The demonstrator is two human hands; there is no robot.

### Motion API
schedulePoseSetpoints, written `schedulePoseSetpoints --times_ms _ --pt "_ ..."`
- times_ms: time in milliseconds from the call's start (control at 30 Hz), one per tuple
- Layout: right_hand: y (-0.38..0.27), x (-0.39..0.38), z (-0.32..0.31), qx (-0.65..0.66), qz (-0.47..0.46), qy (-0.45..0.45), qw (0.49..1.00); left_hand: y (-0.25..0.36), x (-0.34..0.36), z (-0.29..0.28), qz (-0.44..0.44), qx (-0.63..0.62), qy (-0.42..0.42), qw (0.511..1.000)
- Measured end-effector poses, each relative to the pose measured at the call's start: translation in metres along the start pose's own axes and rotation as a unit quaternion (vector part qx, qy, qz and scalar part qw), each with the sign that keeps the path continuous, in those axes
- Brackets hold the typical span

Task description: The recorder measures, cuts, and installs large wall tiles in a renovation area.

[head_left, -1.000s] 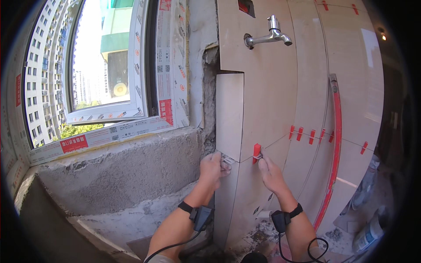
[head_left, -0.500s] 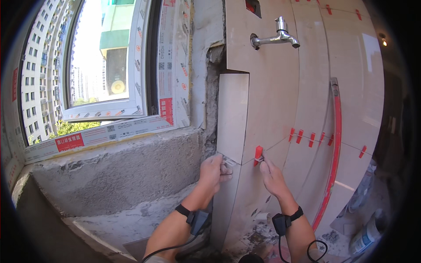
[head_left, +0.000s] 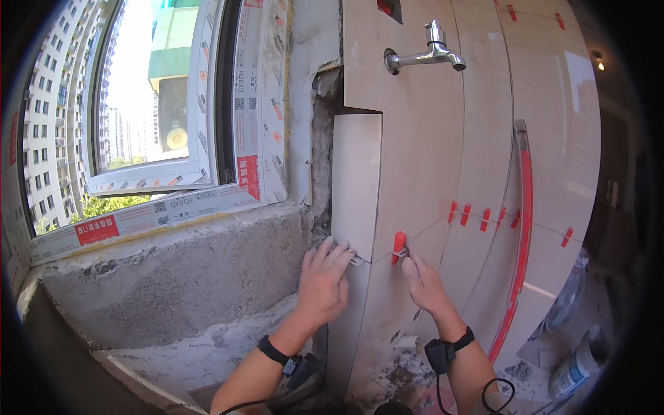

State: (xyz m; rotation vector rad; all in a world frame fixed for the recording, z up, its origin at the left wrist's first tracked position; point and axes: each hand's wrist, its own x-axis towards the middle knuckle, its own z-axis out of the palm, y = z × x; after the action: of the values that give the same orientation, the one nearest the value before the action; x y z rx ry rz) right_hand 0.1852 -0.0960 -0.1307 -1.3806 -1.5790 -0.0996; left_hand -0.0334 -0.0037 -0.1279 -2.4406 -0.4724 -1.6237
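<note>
My left hand lies with fingers spread on the left edge of a narrow upright tile strip, at its bottom joint with the tile below. Small white clips show beside its fingertips. My right hand has its fingers pinched at a red wedge in a white clip on the joint to the right; the fingertips partly hide the clip.
A chrome tap juts from the tiles above. A red level leans on the wall among several red wedges. An open window is left, above a rough cement sill. A white bucket stands low right.
My left hand has opened from a pinch at the white clips and shifted left, fingers now spread. My right hand stays by the red wedge, slightly lower. The view has shifted a little.
</note>
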Motion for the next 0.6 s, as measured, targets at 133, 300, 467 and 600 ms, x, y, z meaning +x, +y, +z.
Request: schedulePoseSetpoints --times_ms 133,300,467,600 --pt "0.005 0.000 0.004 0.003 0.003 0.007 1.000 0.002 0.002 -0.001 -0.015 -0.033 0.011 0.999" --pt "0.006 -0.010 0.000 0.009 0.027 0.007 1.000 0.008 -0.015 0.013 -0.001 0.013 0.145 0.989" --pt "0.043 -0.021 0.019 -0.001 0.024 0.041 0.999 0.015 -0.049 0.024 -0.092 -0.053 0.117 0.988" --pt "0.070 -0.043 0.034 0.092 0.041 0.098 0.990 0.024 -0.077 0.035 -0.158 -0.083 -0.013 0.984"
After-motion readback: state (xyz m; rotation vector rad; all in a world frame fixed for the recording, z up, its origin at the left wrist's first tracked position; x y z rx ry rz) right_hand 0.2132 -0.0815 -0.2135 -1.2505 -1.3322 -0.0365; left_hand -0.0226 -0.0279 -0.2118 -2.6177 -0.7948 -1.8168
